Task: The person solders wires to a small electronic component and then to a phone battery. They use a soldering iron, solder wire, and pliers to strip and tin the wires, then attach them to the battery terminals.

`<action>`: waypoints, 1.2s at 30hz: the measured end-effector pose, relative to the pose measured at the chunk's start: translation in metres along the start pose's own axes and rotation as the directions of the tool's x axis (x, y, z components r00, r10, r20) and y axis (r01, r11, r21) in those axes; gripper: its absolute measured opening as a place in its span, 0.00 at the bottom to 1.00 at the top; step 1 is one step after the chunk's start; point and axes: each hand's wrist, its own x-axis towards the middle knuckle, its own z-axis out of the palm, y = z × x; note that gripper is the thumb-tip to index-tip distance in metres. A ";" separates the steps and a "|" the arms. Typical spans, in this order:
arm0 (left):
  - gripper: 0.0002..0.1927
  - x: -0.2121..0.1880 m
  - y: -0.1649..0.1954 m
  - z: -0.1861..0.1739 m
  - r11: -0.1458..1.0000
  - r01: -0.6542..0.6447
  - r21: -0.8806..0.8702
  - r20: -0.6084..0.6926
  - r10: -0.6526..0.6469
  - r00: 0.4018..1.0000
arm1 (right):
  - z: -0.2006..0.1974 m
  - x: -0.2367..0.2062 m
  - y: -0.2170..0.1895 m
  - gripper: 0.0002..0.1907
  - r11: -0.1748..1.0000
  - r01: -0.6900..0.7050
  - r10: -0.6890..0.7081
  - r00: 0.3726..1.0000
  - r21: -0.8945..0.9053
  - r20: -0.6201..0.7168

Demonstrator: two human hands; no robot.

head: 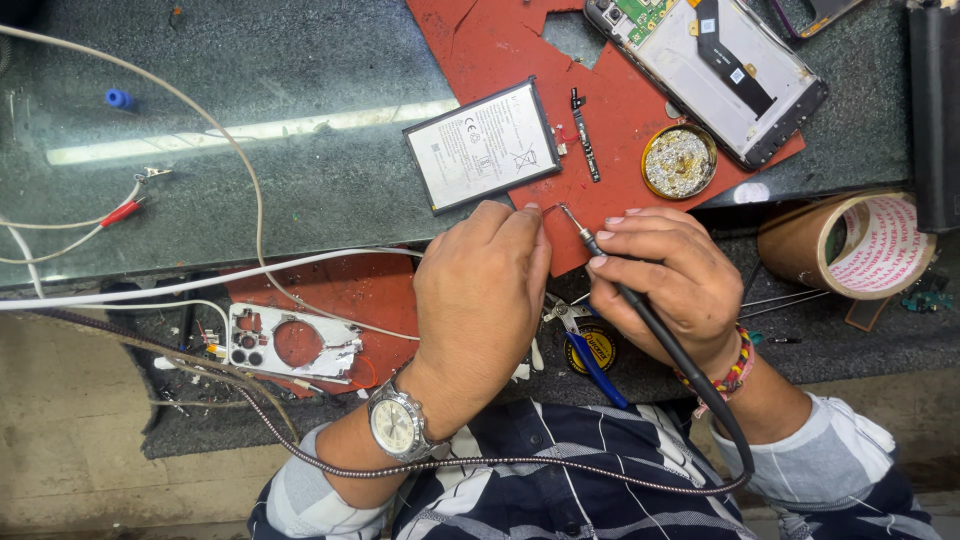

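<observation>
Red silicone mat point(480, 40) lay on the bench point(250, 90), and everything else sat around it. The right hand point(670, 275) held a soldering iron point(640, 310) like a pen, its grip pressed together on the black handle just behind the metal tip, which rested on the mat's near edge. The left hand point(480, 290) met it there, grip pinching a thin red wire point(548, 208) at the tip. That wire looked light, limp and easily bent, best taken close to its end; the iron seemed stiff, light and hot forward, so the handle was the safe place to hold, with its cable point(700, 390) trailing toward the person's chest. A flat battery point(480, 145) lay on the mat's left part, a narrow strip board point(584, 135) just right of it, then a round tin of brass wool point(678, 162). An opened phone point(720, 70) lay at the mat's far right corner. A tape roll point(860, 245) stood off the mat, to its right.
</observation>
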 end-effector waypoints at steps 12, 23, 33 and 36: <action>0.06 0.001 -0.002 -0.002 0.998 0.020 -0.053 -0.013 -0.021 1.000 | -0.025 -0.006 0.010 0.09 0.983 -0.155 0.140 0.978 -0.096 -0.152; 0.06 0.000 -0.005 0.000 0.997 0.016 -0.073 -0.030 -0.018 0.999 | -0.036 -0.012 0.021 0.09 0.974 -0.197 0.183 0.975 -0.112 -0.128; 0.07 0.002 -0.006 0.000 0.995 0.048 -0.084 -0.020 -0.050 0.999 | -0.038 -0.007 0.018 0.09 0.973 -0.181 0.169 0.982 -0.144 -0.089; 0.07 0.001 -0.007 0.000 0.994 0.052 -0.094 -0.017 -0.053 0.998 | -0.039 -0.006 0.016 0.10 0.975 -0.177 0.166 0.982 -0.133 -0.089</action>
